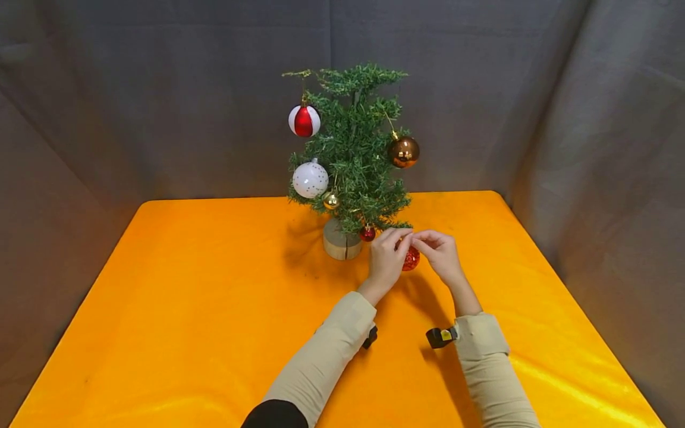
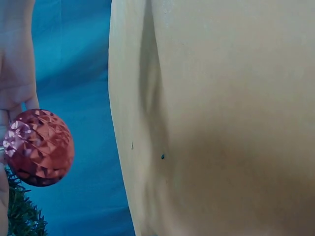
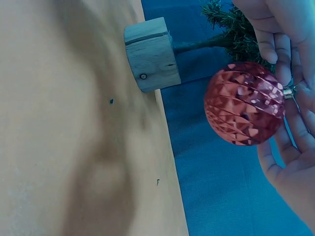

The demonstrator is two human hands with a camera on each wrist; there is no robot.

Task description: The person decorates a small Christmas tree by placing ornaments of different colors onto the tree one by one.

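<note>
A faceted red bauble (image 1: 411, 260) hangs just below the two hands, to the right of a small artificial Christmas tree's (image 1: 353, 139) lower branches. Above it, my left hand (image 1: 389, 257) and right hand (image 1: 441, 255) meet with thumbs and fingertips close together, pinching at its thin hanging loop. In the right wrist view the bauble (image 3: 243, 103) shows its cap (image 3: 288, 92) and the loop running up between the hands. The fingertips' exact grip is partly hidden. In the left wrist view the bauble (image 2: 40, 147) hangs clear of the table.
The tree stands on a round wooden base (image 1: 342, 242). On it hang a red-and-white bauble (image 1: 304, 121), a white speckled bauble (image 1: 310, 179), a brown bauble (image 1: 404, 152), a small gold bauble (image 1: 331, 201) and a small red bauble (image 1: 367, 233). An orange cloth (image 1: 187, 309) covers the table; grey curtains (image 1: 214, 107) surround it.
</note>
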